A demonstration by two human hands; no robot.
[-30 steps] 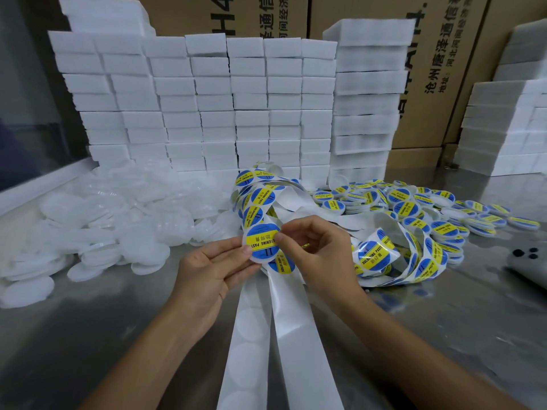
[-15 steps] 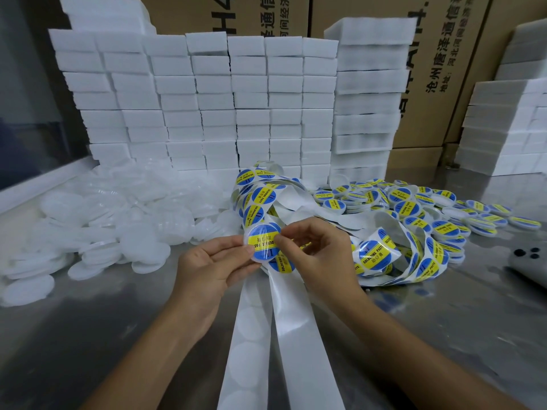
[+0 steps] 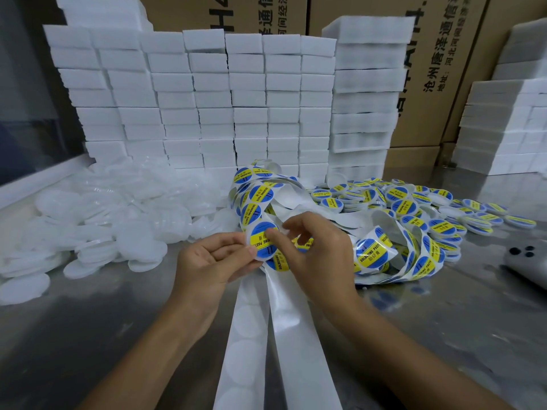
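Note:
A round blue and yellow sticker [image 3: 262,244] marked "soldering paste" sits on a white lid held up over the steel table [image 3: 88,335]. My left hand [image 3: 211,264] grips that lid from the left, thumb at its lower edge. My right hand [image 3: 310,250] comes in from the right, its fingertip and thumb pinching the sticker's face near the middle. A tangled sticker strip [image 3: 384,255] curls behind and to the right of both hands. Two bare backing strips [image 3: 296,335] run from under the hands toward me.
A heap of plain white round lids [image 3: 124,214] lies on the left. Lids with stickers on them [image 3: 414,202] pile up at the right. White foam blocks [image 3: 207,99] are stacked along the back before cardboard boxes [image 3: 438,69]. A grey phone [image 3: 527,261] lies at the right edge.
My right hand's fingers have slid leftward across the sticker's face, from its right edge toward its middle. My left hand has stayed on the lid.

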